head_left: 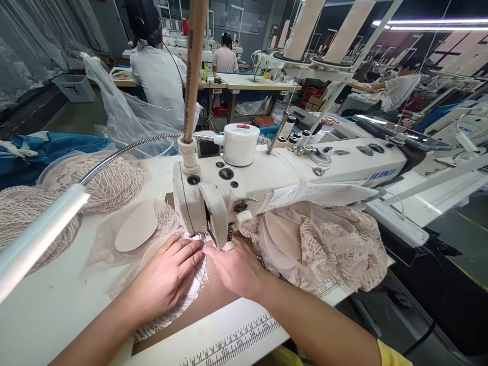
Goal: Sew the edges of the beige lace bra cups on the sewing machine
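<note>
A white sewing machine stands across the table. My left hand lies flat with fingers spread on a beige lace bra cup, pressing it down by the needle area. My right hand rests beside it, fingers together at the presser foot, pinching the lace edge. The needle itself is hidden behind the machine head. A smooth beige cup pad lies just left of the machine head.
Piles of beige lace pieces sit at the left and under the machine arm at the right. A white lamp tube on a flexible arm crosses the left. A ruler strip runs along the table's front edge. Other people sit at machines behind.
</note>
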A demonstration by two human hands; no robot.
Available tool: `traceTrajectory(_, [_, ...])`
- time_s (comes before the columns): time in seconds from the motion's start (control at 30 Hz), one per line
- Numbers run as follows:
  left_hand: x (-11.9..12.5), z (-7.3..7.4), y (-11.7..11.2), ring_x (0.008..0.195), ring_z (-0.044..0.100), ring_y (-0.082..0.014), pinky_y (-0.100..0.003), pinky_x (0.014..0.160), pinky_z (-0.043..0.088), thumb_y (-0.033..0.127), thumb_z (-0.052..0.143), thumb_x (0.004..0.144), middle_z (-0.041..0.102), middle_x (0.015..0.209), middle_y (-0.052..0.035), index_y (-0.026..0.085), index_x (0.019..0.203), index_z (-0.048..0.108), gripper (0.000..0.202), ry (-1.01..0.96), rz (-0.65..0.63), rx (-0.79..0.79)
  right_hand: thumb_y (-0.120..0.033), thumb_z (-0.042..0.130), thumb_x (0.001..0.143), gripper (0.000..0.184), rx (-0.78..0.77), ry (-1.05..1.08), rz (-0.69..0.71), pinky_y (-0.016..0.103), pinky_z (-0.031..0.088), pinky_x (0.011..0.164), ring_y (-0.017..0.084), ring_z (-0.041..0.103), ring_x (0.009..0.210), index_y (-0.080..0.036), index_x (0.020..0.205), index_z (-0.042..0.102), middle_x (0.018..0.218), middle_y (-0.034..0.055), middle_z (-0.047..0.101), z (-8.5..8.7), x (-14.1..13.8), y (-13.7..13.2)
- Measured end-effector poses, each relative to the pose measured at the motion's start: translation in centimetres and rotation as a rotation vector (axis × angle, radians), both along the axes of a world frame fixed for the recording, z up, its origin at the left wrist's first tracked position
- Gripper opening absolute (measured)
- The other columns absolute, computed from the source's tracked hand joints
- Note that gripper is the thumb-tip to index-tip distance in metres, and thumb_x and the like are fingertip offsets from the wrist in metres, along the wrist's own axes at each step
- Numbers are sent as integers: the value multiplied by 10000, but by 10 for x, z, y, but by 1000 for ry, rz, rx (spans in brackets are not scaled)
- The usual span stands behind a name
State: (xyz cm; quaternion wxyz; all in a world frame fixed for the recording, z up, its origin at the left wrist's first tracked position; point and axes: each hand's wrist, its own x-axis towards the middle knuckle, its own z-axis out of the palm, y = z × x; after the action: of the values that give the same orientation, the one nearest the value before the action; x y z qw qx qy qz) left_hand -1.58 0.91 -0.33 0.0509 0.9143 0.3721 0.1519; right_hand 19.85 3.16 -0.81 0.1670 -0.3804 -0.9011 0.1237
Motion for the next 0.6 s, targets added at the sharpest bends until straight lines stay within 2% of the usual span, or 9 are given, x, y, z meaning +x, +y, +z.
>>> traceTrajectory(0.27, [3,2,0,1100,536,-304,-498,926,456,142,445,910,618,1228,-149,136,1247,576,361,1,22,7,-111,443,862,311,41,-70,-12,339,402,762,236,531,905,-173,1106,626,985,106,638,0,-4,1])
traceTrajectory(0.4, [4,-2,0,1086,534,-318,-522,931,452,139,448,909,616,1223,-170,97,1250,568,364,16,37,33,-80,464,818,336,62,-68,-25,336,404,768,241,531,923,-155,1112,610,973,115,635,0,-7,2])
traceTrajectory(0.6, [5,-5,2,1083,526,-298,-502,928,458,130,440,923,609,1230,-159,115,1255,558,354,17,50,30,-84,445,815,337,54,-87,-38,338,402,745,237,531,882,-161,1095,614,932,108,640,1,-8,2])
